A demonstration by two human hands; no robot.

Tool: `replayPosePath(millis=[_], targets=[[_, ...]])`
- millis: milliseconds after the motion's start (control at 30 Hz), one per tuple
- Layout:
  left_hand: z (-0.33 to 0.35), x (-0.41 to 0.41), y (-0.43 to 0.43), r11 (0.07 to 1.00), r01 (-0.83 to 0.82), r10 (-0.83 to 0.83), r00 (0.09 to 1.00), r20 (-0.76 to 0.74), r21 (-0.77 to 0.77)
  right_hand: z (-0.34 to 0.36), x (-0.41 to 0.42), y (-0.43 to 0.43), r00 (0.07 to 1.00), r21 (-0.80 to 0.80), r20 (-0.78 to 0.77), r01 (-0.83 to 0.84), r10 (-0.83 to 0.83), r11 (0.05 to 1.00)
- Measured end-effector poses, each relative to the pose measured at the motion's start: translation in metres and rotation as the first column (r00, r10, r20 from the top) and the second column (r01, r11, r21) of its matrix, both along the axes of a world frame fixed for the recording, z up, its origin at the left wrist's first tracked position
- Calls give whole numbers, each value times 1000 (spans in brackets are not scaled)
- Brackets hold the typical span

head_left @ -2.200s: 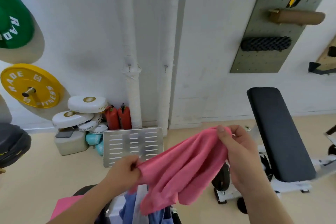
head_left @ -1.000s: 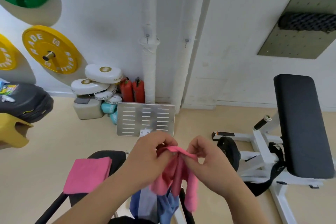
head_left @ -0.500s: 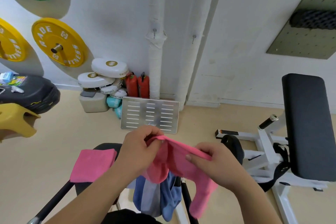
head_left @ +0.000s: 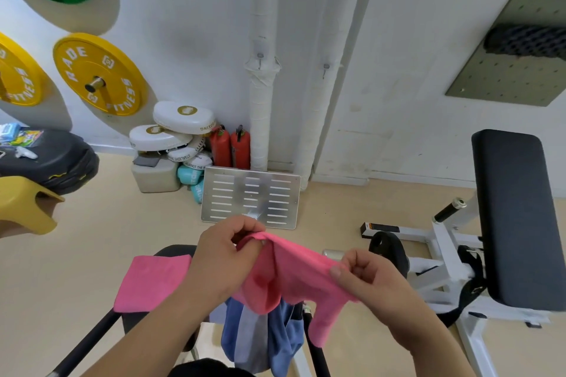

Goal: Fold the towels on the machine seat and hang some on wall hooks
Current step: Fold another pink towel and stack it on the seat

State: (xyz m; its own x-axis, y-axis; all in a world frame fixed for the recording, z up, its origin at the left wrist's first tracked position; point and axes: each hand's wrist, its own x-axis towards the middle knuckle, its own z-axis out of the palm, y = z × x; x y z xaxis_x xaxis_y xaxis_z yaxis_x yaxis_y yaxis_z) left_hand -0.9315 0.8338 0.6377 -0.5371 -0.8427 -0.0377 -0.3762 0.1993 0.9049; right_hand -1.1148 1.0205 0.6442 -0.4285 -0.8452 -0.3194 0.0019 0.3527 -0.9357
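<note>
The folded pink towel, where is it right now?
The folded pink towel lies flat on the dark machine seat at lower left of the head view, just left of the left hand and apart from the pink towel held in both hands.

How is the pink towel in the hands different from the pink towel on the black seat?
The pink towel in the hands is held up in the air, while the pink towel on the seat lies flat. The held one is loose, with ends hanging down; the other is a neat folded rectangle. The left hand and right hand pinch the first; nothing touches the second. Both are the same pink.
</note>
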Motion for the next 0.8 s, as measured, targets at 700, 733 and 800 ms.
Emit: replayPosePath(millis=[700, 733, 800], targets=[[19, -5, 6, 911, 341, -336, 940, 64, -231, 9, 11, -13, 973, -34, -218, 63, -69, 997], [20, -4, 4, 918, 339, -334, 941, 60, -204, 8, 11, -12, 980, -75, -160, 108, -118, 991], [23, -4, 5, 943, 309, -309, 951, 21, -127, 11, 11, -11, 976, -180, -54, 198, -211, 963]])
